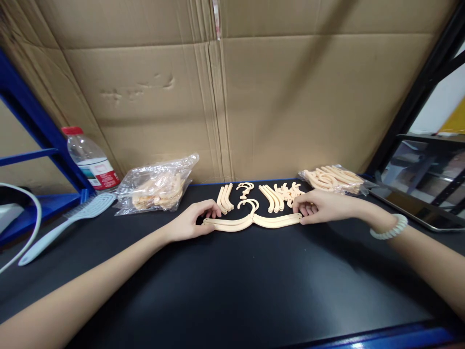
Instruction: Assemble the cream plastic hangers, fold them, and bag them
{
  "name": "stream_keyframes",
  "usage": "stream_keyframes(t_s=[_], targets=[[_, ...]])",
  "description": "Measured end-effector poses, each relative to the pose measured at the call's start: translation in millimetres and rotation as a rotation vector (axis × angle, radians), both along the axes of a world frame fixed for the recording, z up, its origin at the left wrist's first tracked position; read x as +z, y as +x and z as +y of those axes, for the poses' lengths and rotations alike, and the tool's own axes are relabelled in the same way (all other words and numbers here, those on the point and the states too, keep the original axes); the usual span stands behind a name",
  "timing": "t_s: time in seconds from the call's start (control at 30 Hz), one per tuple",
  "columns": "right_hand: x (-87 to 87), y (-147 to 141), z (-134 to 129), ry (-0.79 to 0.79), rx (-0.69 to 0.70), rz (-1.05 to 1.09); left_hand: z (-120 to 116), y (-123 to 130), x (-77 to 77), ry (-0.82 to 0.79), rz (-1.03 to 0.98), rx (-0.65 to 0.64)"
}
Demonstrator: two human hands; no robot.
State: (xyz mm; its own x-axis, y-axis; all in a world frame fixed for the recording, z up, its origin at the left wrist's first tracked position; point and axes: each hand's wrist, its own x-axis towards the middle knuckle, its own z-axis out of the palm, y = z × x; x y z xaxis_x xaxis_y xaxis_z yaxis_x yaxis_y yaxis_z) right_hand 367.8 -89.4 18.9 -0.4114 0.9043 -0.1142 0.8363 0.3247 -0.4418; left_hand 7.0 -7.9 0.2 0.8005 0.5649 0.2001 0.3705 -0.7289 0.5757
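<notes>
A beige plastic clothes hanger (276, 222) lies on the black tabletop, its two curved arms spread and its hook (253, 205) pointing away from me. The left end is pinched between the thumb and fingers of my left hand (192, 220). My right hand (321, 206) grips the opposite end the same way. Just beyond the hanger are loose hanger arms in two groups, one on the left (225, 198) and one on the right (271, 198). Loose hooks (245, 187) lie between these groups. Small beige pieces (288, 193) are heaped near my right fingers, which partly hide them.
Clear plastic bags of beige parts sit at the back left (156, 186) and back right (332, 179). A light blue hairbrush (65, 225) and a red-capped bottle (90, 160) stand left. Cardboard (319, 97) walls the back. A dark-framed tablet-like panel (417, 208) lies right.
</notes>
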Motion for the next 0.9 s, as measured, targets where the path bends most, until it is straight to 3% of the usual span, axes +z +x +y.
stream_keyframes(t_s=[0.37,0.9], targets=[[1.1,-2.1,-2.8,-0.018,-0.042,-0.02,5.3,2.5,-5.6,-0.23,-0.173,0.185],[-0.5,-0.5,-1.0,-0.008,-0.037,-0.017,9.8,0.0,-13.0,-0.187,-0.218,0.21]])
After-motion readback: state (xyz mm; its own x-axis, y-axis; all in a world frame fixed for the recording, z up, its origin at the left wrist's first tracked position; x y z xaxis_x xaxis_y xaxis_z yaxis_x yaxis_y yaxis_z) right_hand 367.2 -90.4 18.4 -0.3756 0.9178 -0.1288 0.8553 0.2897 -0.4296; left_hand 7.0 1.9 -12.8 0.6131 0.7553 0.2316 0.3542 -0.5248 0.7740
